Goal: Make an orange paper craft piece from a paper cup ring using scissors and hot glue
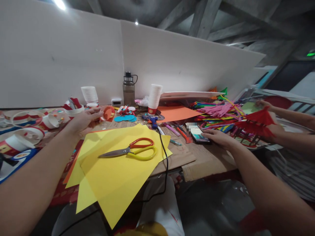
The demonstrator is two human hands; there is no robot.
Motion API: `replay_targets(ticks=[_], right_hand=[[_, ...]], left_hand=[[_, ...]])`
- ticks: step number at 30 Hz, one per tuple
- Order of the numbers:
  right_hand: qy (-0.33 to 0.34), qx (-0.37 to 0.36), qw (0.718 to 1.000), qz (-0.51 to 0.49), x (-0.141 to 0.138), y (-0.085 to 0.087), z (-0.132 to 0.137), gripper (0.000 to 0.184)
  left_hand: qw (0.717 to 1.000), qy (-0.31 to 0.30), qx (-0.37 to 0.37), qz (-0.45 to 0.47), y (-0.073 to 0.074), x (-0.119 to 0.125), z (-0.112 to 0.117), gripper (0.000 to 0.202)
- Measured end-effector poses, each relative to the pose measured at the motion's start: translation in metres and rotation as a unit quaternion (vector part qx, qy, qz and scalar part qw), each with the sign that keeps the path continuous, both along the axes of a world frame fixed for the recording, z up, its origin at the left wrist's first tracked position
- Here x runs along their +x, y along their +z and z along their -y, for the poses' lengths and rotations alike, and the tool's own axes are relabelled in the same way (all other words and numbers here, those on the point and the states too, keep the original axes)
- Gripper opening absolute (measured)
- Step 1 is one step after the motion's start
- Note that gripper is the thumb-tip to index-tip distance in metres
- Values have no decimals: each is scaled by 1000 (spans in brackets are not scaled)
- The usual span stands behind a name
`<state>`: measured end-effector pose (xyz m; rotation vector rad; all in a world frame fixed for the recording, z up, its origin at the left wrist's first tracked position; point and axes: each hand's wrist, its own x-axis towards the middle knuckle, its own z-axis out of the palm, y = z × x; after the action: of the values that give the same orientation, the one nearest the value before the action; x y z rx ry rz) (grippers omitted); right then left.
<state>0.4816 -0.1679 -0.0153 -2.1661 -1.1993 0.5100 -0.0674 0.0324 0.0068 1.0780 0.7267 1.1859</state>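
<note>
My left hand point(83, 120) is raised over the table's left side, its fingers curled round a small orange paper roll point(107, 113). My right hand point(219, 137) lies flat on the table at the right, fingertips touching a smartphone point(199, 135) with a lit screen. Between my arms lie yellow paper sheets point(115, 164), and on them rest scissors point(133, 151) with one red and one yellow handle.
A blue glue gun point(153, 121) with a black cord, blue paper circles point(125, 118), an orange sheet point(176, 113), stacked paper cups point(155, 97), a bottle point(128, 88) and colourful pipe cleaners point(219, 113) crowd the table. At right, another person's arms hold red fringed paper point(258, 123).
</note>
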Motion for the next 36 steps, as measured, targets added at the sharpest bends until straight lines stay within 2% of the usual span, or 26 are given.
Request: replay_targets(ticks=[7,12,16,23,28,36], right_hand=[[-21,-11,1000,-10,-3,-2,-5,31],[-70,-85,980,165,-12,5,-20,34],[-98,-122,964,213,-19,11,-29,49],[-114,-107,963,220,-15,1,-26,58],[-121,-87,962,227,-11,-5,-25,59],[-121,-47,961,243,-10,-6,-22,55]], left_hand=[[1000,9,-22,9,0,3,4,33],[1000,16,-27,4,4,6,9,33],[1000,3,-14,-2,3,5,8,35],[1000,14,-11,-9,0,3,4,34],[999,16,-8,-27,4,6,7,37],[1000,10,-2,-19,1,4,4,41]])
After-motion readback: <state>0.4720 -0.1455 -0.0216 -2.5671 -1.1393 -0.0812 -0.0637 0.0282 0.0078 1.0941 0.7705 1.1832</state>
